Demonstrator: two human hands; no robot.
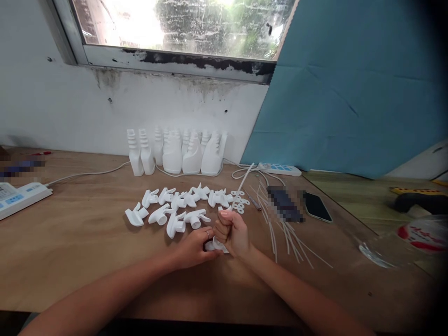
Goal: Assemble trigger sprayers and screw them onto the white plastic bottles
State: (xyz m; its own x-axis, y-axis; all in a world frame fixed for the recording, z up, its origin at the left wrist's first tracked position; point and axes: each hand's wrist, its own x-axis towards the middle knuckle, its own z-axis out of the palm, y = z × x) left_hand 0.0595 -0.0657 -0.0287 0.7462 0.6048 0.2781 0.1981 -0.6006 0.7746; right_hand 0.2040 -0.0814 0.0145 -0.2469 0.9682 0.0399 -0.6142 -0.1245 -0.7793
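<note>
My left hand (196, 247) is closed round a white spray head (221, 246), which rests low over the wooden table and is partly hidden by my fingers. Just right of it, my right hand (233, 233) forms a fist round a thin white tube (242, 184), whose long end points up and away; the fist touches or nearly touches the spray head. Several white spray heads (160, 214) lie beyond my left hand. Small white rings (239, 201) are heaped beyond my right hand, and loose thin tubes (290, 238) spread out to its right.
White bottles (172, 154) stand along the wall. A phone (318, 207) and a blurred dark object (285, 204) lie at the right, near a clear bottle with a red label (425, 235). Power strips (280, 169) with cables sit at the back right and far left.
</note>
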